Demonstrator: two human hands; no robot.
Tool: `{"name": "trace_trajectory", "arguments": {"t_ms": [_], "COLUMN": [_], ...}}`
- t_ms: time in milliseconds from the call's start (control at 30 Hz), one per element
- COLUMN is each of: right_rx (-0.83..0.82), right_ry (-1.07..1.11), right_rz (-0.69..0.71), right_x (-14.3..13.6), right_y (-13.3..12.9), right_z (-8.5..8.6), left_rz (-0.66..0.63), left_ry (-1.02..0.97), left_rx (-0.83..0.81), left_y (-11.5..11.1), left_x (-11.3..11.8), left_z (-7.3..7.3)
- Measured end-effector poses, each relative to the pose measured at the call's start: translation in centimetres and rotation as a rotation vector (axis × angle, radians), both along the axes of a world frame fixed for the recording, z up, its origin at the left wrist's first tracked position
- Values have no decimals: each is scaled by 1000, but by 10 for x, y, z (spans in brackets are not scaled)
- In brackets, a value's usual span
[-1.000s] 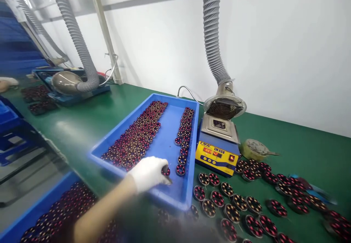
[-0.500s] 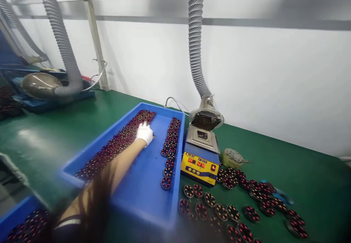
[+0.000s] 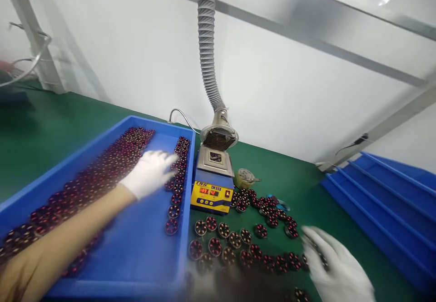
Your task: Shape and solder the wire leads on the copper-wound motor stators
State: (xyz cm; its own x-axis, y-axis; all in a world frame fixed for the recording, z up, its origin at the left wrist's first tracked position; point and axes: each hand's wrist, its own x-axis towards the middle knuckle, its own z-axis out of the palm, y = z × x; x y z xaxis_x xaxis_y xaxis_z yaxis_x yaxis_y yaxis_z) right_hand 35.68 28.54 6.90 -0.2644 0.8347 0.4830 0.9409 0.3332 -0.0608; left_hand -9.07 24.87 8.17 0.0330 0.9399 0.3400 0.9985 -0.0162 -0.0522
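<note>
My left hand point(image 3: 151, 172), in a white glove, hovers over the blue tray point(image 3: 136, 288), blurred by motion. Its fingers stretch apart toward the right-hand row of round black parts point(image 3: 173, 211), which carry rings of pink or pale dots. I see nothing held in it. At the lower right, my gloved right hand point(image 3: 337, 265) has its fingers bent around a dark round part point(image 3: 320, 254), mostly hidden by the glove. More such parts point(image 3: 235, 240) lie in rows on the green table, to the left of this hand.
A yellow and blue solder pot point(image 3: 211, 193) with a lit display stands right of the tray, under a grey extraction hose point(image 3: 207, 43). Beside it sits a small tub point(image 3: 245, 178). Blue stacked trays point(image 3: 384, 211) lean at the right. The table point(image 3: 289, 170) is green.
The view has swung right. My left hand has moved from the tray's left-hand mass of parts toward the right-hand row. My right hand has come into view at the lower right.
</note>
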Motion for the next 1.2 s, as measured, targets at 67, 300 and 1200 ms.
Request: {"name": "trace_trajectory", "arguments": {"t_ms": [67,300,1200], "right_rx": [-58,-478,-709], "right_ry": [-92,58,1484], "right_rz": [92,-98,500], "right_x": [-28,-73,-186], "right_y": [40,178,213], "right_z": [14,3,-27], "left_rz": [-196,-480,-366], "left_ry": [51,119,-198], "left_rx": [-43,-126,-380], "left_y": [-14,-39,-49], "left_x": [25,60,78], "left_z": [-2,-21,-39]}}
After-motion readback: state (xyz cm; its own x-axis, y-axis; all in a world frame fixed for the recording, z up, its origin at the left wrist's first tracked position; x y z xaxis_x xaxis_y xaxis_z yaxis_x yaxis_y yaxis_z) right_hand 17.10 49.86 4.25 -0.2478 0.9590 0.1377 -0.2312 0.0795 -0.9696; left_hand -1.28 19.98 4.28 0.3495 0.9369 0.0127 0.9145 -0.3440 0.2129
